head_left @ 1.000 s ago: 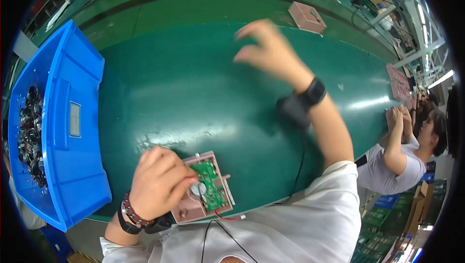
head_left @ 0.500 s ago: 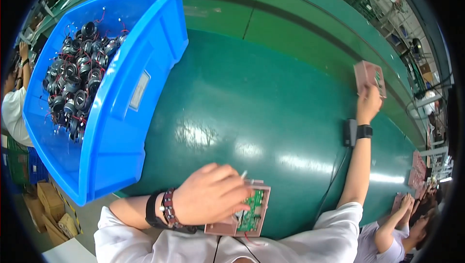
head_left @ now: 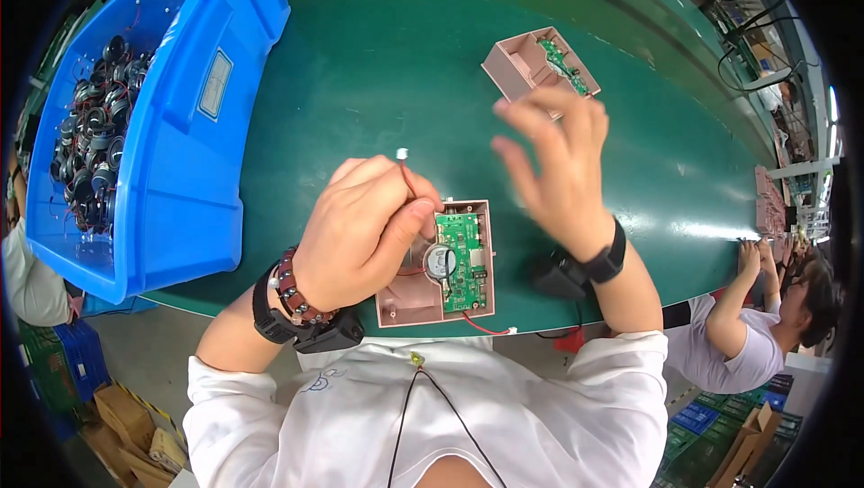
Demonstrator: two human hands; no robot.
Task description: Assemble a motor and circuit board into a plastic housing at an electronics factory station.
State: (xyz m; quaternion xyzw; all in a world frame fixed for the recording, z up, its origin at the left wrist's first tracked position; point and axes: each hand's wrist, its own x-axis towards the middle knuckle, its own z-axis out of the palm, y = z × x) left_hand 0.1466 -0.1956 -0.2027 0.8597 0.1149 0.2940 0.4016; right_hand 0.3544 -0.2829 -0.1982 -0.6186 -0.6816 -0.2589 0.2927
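Note:
My left hand [head_left: 355, 227] is closed in a pinch on a red speaker wire [head_left: 408, 180]. A white plug [head_left: 402, 153] on the wire's end sticks up above my fingers. Below them, a pinkish box [head_left: 409, 311] lies open on the bench, with a green circuit board [head_left: 466, 259] along its right side. A round speaker [head_left: 440, 262] overlaps the board's left edge. Out of the box's near side trails another red wire [head_left: 486, 329]. My right hand [head_left: 567, 164], fingers apart and holding nothing, hovers just in front of a second pinkish box [head_left: 517, 70] with a board in it.
A large blue bin [head_left: 180, 155] full of speakers [head_left: 94, 137] stands on the left of the green bench [head_left: 342, 110]. More pinkish parts [head_left: 769, 200] stand at the far right, near a co-worker [head_left: 742, 326]. Cardboard boxes [head_left: 130, 420] sit on the floor at lower left.
My right hand has let go of the second box, which now stands closer in, and has drawn back toward me. My left hand now raises the wire's plug. The whole view has shifted.

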